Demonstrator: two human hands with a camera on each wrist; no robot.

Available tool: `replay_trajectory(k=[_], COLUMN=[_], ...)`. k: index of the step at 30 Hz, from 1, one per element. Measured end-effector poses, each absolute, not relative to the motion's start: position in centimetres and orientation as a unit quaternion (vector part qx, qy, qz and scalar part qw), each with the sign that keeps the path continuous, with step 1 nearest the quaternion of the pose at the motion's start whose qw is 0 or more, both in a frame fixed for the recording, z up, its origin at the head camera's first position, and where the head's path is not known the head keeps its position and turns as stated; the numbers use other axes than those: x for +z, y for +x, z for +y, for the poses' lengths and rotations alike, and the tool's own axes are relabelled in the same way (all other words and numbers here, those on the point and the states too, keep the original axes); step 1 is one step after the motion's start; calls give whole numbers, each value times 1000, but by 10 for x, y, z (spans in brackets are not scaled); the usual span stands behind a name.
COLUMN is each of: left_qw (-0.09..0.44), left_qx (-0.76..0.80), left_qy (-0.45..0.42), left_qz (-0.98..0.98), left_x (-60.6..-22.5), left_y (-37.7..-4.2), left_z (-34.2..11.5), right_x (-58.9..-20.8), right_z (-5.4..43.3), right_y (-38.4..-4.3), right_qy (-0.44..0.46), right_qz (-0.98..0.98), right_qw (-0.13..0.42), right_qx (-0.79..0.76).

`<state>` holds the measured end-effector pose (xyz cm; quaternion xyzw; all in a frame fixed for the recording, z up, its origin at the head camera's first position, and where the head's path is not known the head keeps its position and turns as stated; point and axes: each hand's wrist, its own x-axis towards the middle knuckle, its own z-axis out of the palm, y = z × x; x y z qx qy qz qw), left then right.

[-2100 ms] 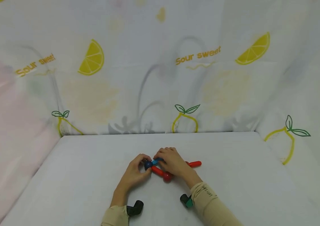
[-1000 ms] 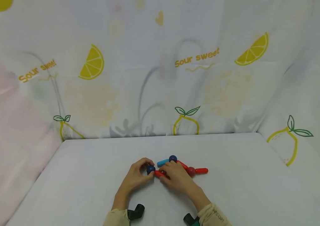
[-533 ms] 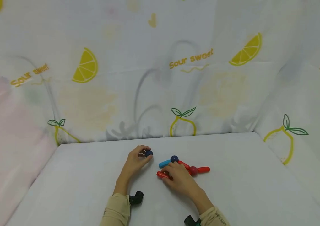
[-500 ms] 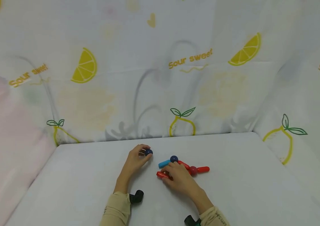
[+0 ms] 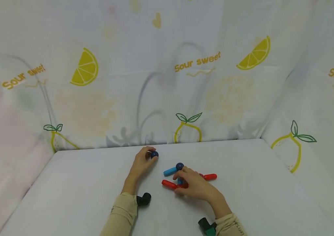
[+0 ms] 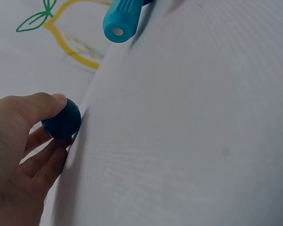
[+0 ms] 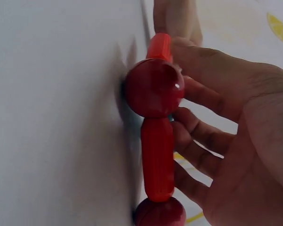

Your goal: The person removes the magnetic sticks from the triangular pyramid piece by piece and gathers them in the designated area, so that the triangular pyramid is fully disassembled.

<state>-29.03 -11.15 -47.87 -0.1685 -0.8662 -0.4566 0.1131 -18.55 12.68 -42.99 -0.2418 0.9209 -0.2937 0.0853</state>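
Near the far edge of the table, my left hand [image 5: 142, 163] pinches a dark blue ball [image 5: 154, 154] between thumb and fingers; the left wrist view shows this ball [image 6: 62, 120] up close. My right hand [image 5: 198, 185] is over a chain of toy building rods and balls, its fingers spread and loosely bent. Its thumb is by a red rod [image 5: 169, 184] and the red ball [image 7: 154, 88], partly hidden in the head view. Beyond the fingers a second dark blue ball [image 5: 180, 166] joins a light blue rod [image 5: 170, 171]. Another red rod [image 5: 210, 177] points right.
The white tabletop [image 5: 90, 190] meets a white cloth backdrop [image 5: 131, 98] with lemon prints behind it. Black wrist camera mounts [image 5: 144, 199] stick out from both sleeves.
My left hand has pulled its blue ball off the red rod's end and carried it toward the far edge. The right hand's fingers have loosened and shifted right, uncovering more of the red rod.
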Motion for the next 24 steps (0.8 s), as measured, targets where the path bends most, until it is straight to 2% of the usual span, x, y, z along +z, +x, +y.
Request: replay_trajectory(k=[5, 8, 11, 13, 19, 24], left_qw=[132, 154, 150, 127, 16, -16], left_qx=[-429, -412, -403, -400, -357, -323], left_qy=[-176, -147, -143, -173, -334, -369], left_qz=[-876, -886, -891, -891, -873, -872], left_x=[-473, -466, -458, -454, -456, -464], left_y=[-280, -264, -243, -231, -212, -208], left_z=[-114, -113, -109, -103, -86, -86], right_x=[-426, -428, -431, -433, -438, -438], right_z=[131, 132, 134, 135, 137, 132], right_y=[-183, -183, -183, -183, -182, -180], right_qy=[-246, -247, -247, -247, -262, -272], right_qz=[921, 918, 917, 919, 916, 909], right_qw=[95, 97, 98, 91, 65, 65], right_qx=[-288, -295, -297, -294, -298, -309])
